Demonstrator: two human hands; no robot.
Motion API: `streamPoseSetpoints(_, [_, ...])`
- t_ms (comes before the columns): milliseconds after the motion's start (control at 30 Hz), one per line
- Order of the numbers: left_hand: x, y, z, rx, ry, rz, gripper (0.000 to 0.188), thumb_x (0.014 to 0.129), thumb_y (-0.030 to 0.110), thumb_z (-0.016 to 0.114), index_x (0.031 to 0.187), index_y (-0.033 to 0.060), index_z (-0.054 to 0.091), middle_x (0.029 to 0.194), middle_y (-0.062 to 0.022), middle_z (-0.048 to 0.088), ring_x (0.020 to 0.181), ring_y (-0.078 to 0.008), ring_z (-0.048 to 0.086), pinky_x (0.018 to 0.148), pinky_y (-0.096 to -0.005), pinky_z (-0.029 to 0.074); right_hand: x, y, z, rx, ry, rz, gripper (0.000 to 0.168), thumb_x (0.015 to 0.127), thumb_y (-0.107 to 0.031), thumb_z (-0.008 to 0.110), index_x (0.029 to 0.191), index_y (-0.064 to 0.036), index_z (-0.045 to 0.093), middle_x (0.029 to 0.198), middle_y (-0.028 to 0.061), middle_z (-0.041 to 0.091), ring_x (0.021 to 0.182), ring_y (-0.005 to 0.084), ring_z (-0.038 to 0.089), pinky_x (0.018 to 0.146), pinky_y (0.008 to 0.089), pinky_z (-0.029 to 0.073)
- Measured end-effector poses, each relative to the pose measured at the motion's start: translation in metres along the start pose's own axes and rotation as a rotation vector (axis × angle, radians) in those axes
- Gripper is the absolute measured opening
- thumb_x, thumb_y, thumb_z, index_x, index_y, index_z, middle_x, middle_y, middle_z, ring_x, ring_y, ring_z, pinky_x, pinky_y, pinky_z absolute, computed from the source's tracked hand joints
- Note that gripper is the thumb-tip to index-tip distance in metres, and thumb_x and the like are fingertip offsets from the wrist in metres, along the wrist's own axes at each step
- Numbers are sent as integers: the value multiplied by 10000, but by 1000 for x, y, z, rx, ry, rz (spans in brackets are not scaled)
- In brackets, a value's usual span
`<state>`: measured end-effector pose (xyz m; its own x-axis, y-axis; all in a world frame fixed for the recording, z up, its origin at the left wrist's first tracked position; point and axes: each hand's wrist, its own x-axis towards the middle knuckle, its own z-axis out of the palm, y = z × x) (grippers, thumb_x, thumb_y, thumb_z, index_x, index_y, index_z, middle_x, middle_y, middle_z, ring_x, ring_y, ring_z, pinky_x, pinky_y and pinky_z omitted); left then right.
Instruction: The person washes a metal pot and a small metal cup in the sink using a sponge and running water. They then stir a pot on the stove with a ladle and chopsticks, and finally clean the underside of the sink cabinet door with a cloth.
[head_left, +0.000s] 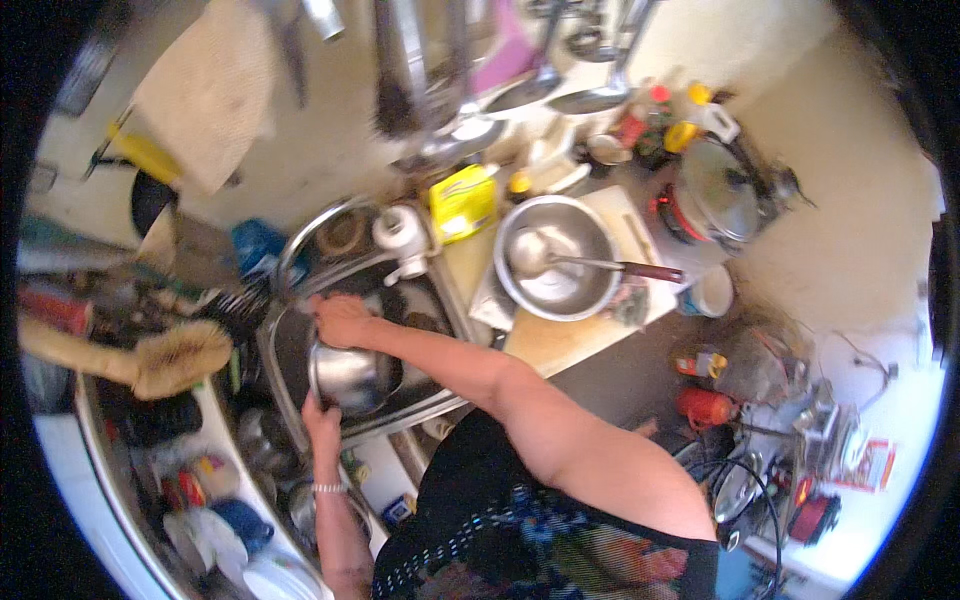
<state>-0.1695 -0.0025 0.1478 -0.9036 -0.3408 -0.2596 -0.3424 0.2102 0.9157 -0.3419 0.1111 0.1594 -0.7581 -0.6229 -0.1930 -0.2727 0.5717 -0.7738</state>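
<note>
Over the sink (450, 330) a shiny metal pot (352, 375) is tilted. My left hand (321, 420), with a pale bracelet at its wrist, grips the pot at its near left side. My right hand (343, 321) reaches across to the pot's far side, close to the curved metal faucet (289, 251); its fingers are blurred, and whether they hold anything does not show. Beyond the sink stands a white pump bottle (401, 232). Right of the sink, a metal bowl (525, 296) with a dark-handled ladle (581, 262) in it rests beside a cutting board (562, 337).
A yellow packet (463, 202) stands behind the bowl. At the right, a lidded pot (716, 191) sits by a glowing red burner (679, 217). Ladles (592, 97) hang overhead. A wooden-handled brush (184, 358) is at the left, above shelves with dishes (281, 577).
</note>
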Motion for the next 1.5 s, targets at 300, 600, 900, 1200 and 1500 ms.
streamPoseSetpoints(300, [9, 4, 5, -489, 128, -75, 487, 586, -165, 345, 964, 1, 601, 896, -29, 626, 780, -115, 571, 749, -236, 444, -5, -11, 16, -124, 23, -129, 455, 796, -280, 496, 1199, -68, 497, 961, 202, 601, 864, 327, 577, 755, 418, 435])
streamPoseSetpoints(600, [-5, -16, -4, -743, 332, -196, 536, 577, -145, 425, 1066, 45, 532, 829, -17, 574, 654, -141, 500, 616, -272, 441, 10, 94, 22, 959, -172, 241, 510, 873, -521, 453, 1119, -104, 613, 1051, 89, 613, 958, 200, 534, 864, 344, 409])
streamPoseSetpoints(900, [-10, -41, 18, -881, 257, -322, 601, 515, -106, 393, 1095, 4, 503, 970, -75, 589, 779, -203, 560, 667, -283, 457, -37, 130, 41, 1274, -77, 345, 451, 876, -472, 488, 987, -56, 626, 941, 55, 632, 841, 170, 568, 771, 330, 457])
streamPoseSetpoints(1200, [4, -71, 13, -1016, 330, -375, 530, 484, -85, 430, 979, 52, 561, 916, -77, 602, 840, -261, 587, 786, -407, 489, -52, 128, 76, 1603, 162, 427, 429, 868, -401, 540, 1125, -57, 544, 1109, 102, 589, 993, 213, 572, 889, 372, 457])
streamPoseSetpoints(1500, [19, -77, 2, -1198, 296, -307, 527, 587, -163, 367, 1048, 30, 536, 976, -70, 600, 863, -245, 590, 813, -410, 477, -46, 66, 74, 1551, 457, 596, 423, 883, -353, 517, 1127, -9, 539, 1135, 114, 570, 986, 218, 548, 882, 329, 424])
